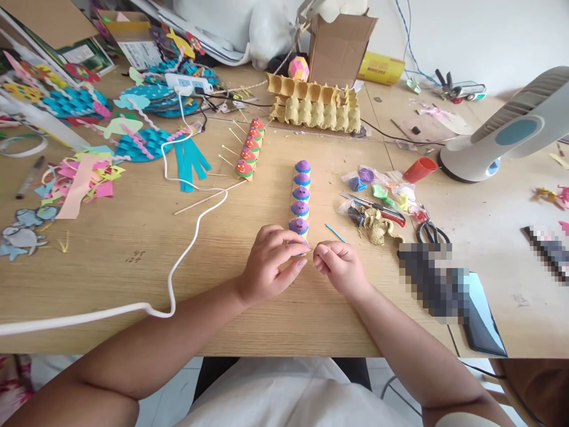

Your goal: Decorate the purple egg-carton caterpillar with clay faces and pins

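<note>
A strip of egg-carton cups (302, 193) runs away from me mid-table, its bumps covered in purple and blue, with small dark marks on several of them. My left hand (273, 264) reaches over the strip's near end, fingers stretched and thumb apart, partly hiding the closest cup. Whether it touches that cup I cannot tell. Just right of the strip, my right hand (340, 264) is closed in a pinch, its fingertips near those of the left; whatever it holds is too small to name. A thin blue stick (335, 232) lies beyond the right hand.
A red and green carton strip (249, 151) with thin sticks stands further left. Bags of coloured clay (382, 190), a utility knife (386, 213) and scissors (431, 231) lie to the right. A white cable (171, 279) crosses the left side. A fan (498, 136) stands far right.
</note>
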`<state>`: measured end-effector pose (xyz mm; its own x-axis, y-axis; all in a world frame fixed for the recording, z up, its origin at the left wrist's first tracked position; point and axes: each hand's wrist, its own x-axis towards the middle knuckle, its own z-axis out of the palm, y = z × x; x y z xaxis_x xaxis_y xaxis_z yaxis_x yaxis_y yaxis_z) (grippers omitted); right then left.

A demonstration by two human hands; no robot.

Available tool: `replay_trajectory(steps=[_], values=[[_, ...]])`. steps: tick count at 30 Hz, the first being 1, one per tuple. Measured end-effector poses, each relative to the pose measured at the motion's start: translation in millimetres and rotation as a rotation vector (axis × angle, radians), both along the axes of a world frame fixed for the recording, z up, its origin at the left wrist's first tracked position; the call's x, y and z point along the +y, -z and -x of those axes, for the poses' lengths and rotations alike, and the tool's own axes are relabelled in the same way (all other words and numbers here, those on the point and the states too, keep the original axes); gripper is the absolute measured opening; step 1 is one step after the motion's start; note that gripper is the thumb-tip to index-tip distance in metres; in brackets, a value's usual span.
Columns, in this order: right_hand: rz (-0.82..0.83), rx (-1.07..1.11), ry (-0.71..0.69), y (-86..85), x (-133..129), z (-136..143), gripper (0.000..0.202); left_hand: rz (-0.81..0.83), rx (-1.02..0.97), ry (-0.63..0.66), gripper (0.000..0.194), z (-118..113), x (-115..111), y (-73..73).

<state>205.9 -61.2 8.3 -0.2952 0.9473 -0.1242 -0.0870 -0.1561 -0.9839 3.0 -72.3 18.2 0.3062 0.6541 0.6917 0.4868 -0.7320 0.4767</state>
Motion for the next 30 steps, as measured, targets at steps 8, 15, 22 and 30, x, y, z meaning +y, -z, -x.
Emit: replay_trajectory(steps=[8,15,22,30], values=[[-0.399,-0.170,-0.109,-15.4,-3,2,0.045,-0.041,0.015,-0.030,0.012,1,-1,0.3],[-0.461,-0.200,-0.145,-15.5,-2,3,0.041,-0.066,-0.023,-0.034,0.006,2,1,-0.7],[-0.158,-0.030,-0.135,-17.3,-4,4,0.037,-0.042,-0.041,-0.028,0.007,5,0,0.2],[-0.039,0.001,-0.096,-15.2,-6,5,0.037,-0.039,-0.015,-0.050,0.008,5,0,-0.4]])
